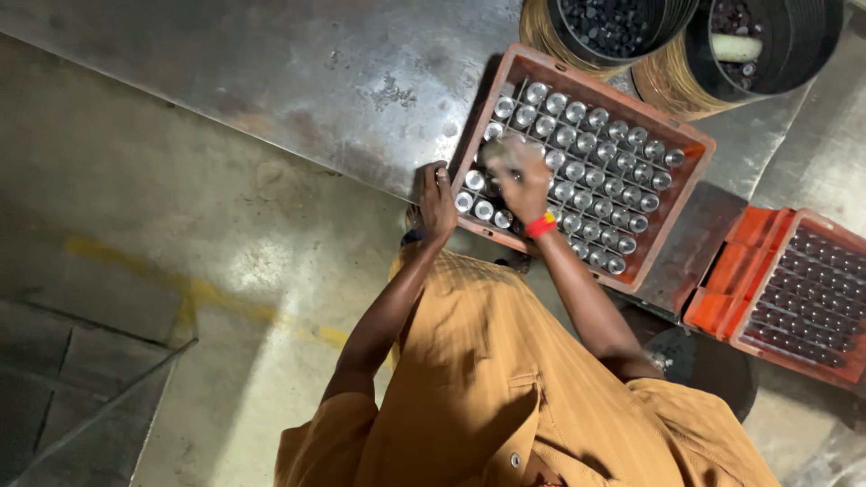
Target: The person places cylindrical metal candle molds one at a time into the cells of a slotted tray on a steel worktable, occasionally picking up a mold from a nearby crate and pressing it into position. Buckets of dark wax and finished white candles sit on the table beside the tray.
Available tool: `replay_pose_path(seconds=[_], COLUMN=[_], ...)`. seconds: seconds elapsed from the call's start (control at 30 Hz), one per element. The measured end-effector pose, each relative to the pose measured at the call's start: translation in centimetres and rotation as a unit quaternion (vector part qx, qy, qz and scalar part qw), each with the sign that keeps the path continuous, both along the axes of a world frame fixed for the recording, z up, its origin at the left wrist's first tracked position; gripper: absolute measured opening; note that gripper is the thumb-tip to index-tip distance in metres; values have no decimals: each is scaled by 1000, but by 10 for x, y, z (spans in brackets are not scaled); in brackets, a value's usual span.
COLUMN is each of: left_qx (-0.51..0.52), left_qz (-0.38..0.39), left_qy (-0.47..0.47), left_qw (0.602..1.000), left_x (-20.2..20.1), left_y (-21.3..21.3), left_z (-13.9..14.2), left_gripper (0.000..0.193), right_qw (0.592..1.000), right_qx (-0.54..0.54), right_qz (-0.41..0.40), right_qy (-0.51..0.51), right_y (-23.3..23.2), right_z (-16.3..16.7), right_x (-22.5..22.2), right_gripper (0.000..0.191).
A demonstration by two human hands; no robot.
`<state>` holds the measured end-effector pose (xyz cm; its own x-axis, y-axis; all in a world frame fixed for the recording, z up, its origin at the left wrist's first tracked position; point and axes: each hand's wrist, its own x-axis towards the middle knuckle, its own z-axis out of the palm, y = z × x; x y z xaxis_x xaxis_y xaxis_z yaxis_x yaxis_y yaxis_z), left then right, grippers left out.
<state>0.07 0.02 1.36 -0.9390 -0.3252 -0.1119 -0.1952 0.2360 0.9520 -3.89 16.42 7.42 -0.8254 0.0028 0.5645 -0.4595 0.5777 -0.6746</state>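
A reddish-brown plastic crate [615,94] sits on a worn metal table [271,72], its cells filled with several bottles [600,171] with shiny silver caps. My left hand [437,200] grips the crate's near left corner, fingers curled over the rim. My right hand [521,173], with a red band at the wrist, hovers over the bottles at the crate's near left part. It is motion-blurred, fingers bent down onto the caps; I cannot tell whether it holds one. My orange shirt fills the bottom of the view.
A brighter orange crate [735,271] with dark-capped bottles [812,289] stands lower at the right. Two round black tubs [541,32] [672,86] holding small dark caps stand beyond the crate. Concrete floor with a faded yellow line [207,293] lies left; a metal ledge [90,397] is bottom left.
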Motion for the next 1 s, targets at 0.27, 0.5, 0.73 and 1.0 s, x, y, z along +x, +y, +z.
replay_pose_path(seconds=[0.27, 0.5, 0.73, 1.0], left_qx=[-4, 4, -18, -8], left_qz=[-11, -13, -9, -10], left_qy=[11, -15, -7, -10], left_qw=[1000, 1000, 1000, 1000], left_x=[2, 2, 4, 3], left_y=[-2, -1, 0, 0], left_z=[-1, -1, -1, 1], left_gripper=[40, 41, 36, 35], right_qw=[998, 999, 997, 999], right_qx=[-53, -13, -61, -41], right_qz=[19, -50, -42, -24], right_qy=[6, -11, -25, -23], right_y=[15, 22, 23, 28], right_z=[2, -7, -3, 12], right_x=[-37, -41, -57, -91], right_gripper=[10, 31, 43, 48])
